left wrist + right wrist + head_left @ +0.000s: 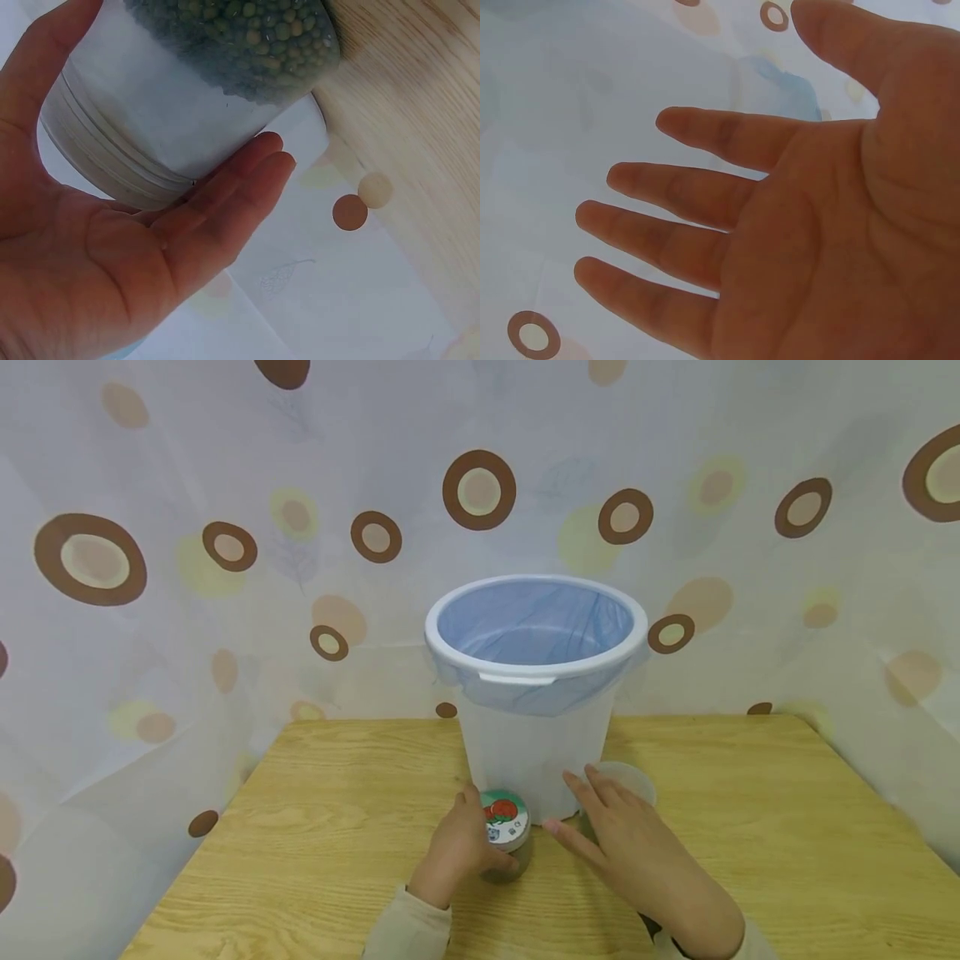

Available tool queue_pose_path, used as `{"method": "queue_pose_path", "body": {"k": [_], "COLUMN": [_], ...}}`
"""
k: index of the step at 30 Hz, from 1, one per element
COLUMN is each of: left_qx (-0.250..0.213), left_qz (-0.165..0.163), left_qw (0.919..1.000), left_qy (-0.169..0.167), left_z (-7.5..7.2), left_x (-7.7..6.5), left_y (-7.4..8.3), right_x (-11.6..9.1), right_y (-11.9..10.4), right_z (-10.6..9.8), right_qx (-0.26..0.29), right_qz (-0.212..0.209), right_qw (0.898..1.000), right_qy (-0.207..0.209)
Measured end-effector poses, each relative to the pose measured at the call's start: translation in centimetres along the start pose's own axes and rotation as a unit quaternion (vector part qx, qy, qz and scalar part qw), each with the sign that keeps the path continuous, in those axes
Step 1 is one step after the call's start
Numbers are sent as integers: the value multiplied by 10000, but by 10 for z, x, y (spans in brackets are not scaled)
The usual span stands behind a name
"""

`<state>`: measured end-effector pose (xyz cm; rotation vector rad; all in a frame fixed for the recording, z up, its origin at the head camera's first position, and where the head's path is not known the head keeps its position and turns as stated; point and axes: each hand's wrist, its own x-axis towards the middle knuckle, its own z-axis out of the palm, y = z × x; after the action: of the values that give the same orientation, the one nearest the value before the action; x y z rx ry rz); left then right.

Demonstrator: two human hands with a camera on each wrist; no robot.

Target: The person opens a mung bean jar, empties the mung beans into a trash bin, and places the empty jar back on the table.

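My left hand point(459, 845) holds a clear jar point(180, 97) of green beans between the thumb and fingers. Its white and green lid point(507, 818) bears a picture of red fruit and faces up in the head view. The beans lie against one side of the jar in the left wrist view. My right hand point(630, 852) has its fingers spread and straight, with nothing in the palm in the right wrist view. Just beyond that hand is a translucent round container point(628, 779), its lower part hidden behind the fingers.
A white bin point(534, 752) lined with a thin blue bag point(536, 631) stands on the wooden table point(337, 827), right behind the jar and the round container. White sheeting point(480, 410) printed with brown rings hangs behind the table and along both sides.
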<state>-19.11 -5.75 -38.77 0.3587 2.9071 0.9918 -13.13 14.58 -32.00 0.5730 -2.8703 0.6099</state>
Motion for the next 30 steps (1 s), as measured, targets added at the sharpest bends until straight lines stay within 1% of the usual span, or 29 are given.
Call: {"method": "queue_pose_path", "body": {"k": [7,13,18,24,30], "left_qx": [35,44,77,76,88], "left_qz": [163,173,249,457,534], "left_qw": [9998,9998,9997,9989,9984], "left_qy": [64,82,32,119,180], "left_z": [0,0,-3,-6,-12], "left_x": [-1,-3,-7,-10,-14], "left_y": [2,6,9,14,23], "right_x": [0,-2,-3,-3,-4], "right_y": [1,0,-1,-1,0], "right_z": [-2,-4,-5,-6,-9], "right_qx": [88,135,129,103,161], "right_qz": [98,105,119,163,149], "right_qw": [9999,9998,9998,9997,9997], "right_qy": [-103,-134,-122,-126,-78]}}
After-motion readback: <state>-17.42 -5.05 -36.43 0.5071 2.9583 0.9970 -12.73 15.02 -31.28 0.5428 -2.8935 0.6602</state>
